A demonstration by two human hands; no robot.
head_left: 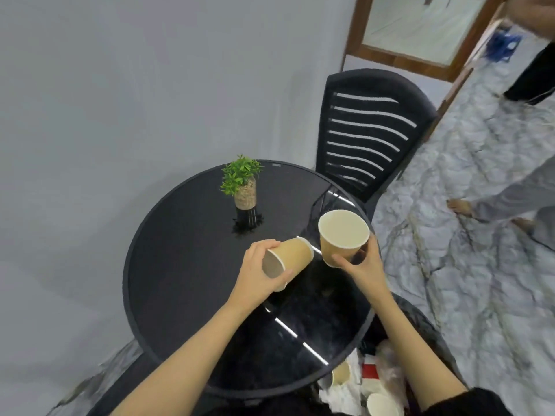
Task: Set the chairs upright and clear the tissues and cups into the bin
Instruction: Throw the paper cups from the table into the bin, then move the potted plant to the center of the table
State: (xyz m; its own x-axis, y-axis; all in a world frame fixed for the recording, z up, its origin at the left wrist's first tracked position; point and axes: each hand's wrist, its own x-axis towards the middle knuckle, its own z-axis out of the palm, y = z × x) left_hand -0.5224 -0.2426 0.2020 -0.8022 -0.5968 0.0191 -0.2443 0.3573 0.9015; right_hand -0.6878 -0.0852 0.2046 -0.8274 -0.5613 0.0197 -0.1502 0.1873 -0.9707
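Observation:
My left hand (258, 273) grips a brown paper cup (292, 255) lying on its side above the round black table (180, 265), its white mouth turned toward me. My right hand (362, 265) holds a second brown paper cup (342, 235) by its base, tilted, with its empty white inside showing. Both cups hang above the table's right half, close together but apart. A black slatted chair (366, 136) stands upright behind the table. The bin (432, 331) sits at the lower right, lined with a black bag and holding crumpled tissues (342, 394) and several paper cups (381, 405).
A small potted green plant (243, 183) stands at the table's far side. A grey wall runs along the left. Another person's legs and bare feet (462, 207) are on the marbled floor at the right. A wooden-framed mirror (420, 31) leans at the back.

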